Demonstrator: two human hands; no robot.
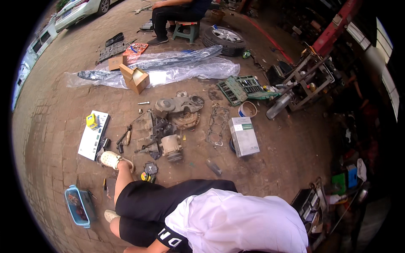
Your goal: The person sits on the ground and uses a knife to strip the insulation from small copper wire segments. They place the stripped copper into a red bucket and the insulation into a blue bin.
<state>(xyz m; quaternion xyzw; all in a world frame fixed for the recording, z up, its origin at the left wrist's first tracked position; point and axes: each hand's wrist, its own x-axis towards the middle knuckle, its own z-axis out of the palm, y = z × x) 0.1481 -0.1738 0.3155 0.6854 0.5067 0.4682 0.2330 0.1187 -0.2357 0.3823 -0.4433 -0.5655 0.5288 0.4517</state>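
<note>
Neither of my hands shows in the picture. A person in a white shirt (236, 219) and black shorts (177, 198) crouches across the lower part. Pale clogs (110, 160) are on the feet. At the bottom edge a bare forearm (147, 248) comes out of a black cuff, its hand cut off; I cannot tell whose arm it is. Beyond the knees lie dirty engine parts: a metal cover (177, 105), a round clutch-like plate (185, 120) and a pale cylindrical unit (171, 144). A flat engine gasket (217, 124) lies to their right, beside a white and green box (244, 137).
A green socket case (244, 90), opened cardboard box (137, 82) and plastic sheeting (202, 69) lie farther off. A blue bin (80, 206) and flat white box (90, 141) stand left. Beyond are a wheel (225, 41), a seated person (164, 21) and a metal stand (310, 80).
</note>
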